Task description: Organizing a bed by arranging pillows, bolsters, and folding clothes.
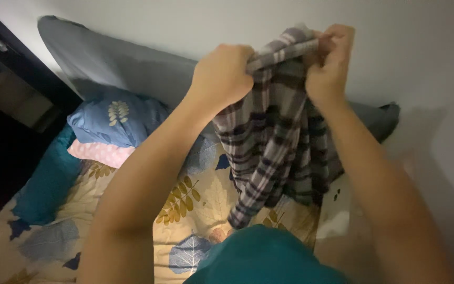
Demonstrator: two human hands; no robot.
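1. A bed with a leaf-print sheet [195, 210] lies against a pale wall [426, 63] in a dim room.
2. Nearest the camera, a teal cloth [264, 260] lies at the lower edge.
3. The left hand [222, 76] is fisted tight around the top edge of a plaid garment [274, 142].
4. The right hand [331, 63] pinches the same edge, fingers curled closed.
5. The garment hangs down above the sheet.
6. Farther left, a blue leaf-print pillow [116, 118] sits on a pink pillow [101, 153].
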